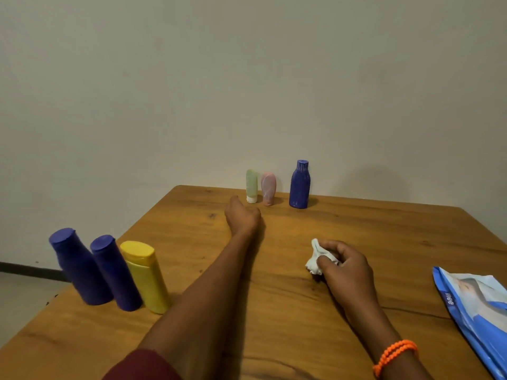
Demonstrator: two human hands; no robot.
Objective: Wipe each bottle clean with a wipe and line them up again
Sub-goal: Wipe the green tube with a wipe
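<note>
Three bottles stand in a row near the table's left edge: a large blue bottle [79, 267], a second blue bottle [115, 272] and a yellow bottle [146, 277]. At the far edge by the wall stand a green tube [251, 185], a pink tube [268, 188] and a blue bottle [299, 185]. My left hand [242, 215] is stretched out over the table just short of the green tube, holding nothing, its fingers hidden behind the hand. My right hand [344, 266] rests on the table and grips a crumpled white wipe [315, 257].
A blue and white wipes pack [477, 308] lies at the right edge of the wooden table [274, 325]. A plain wall rises directly behind the far bottles. The floor shows past the table's left edge.
</note>
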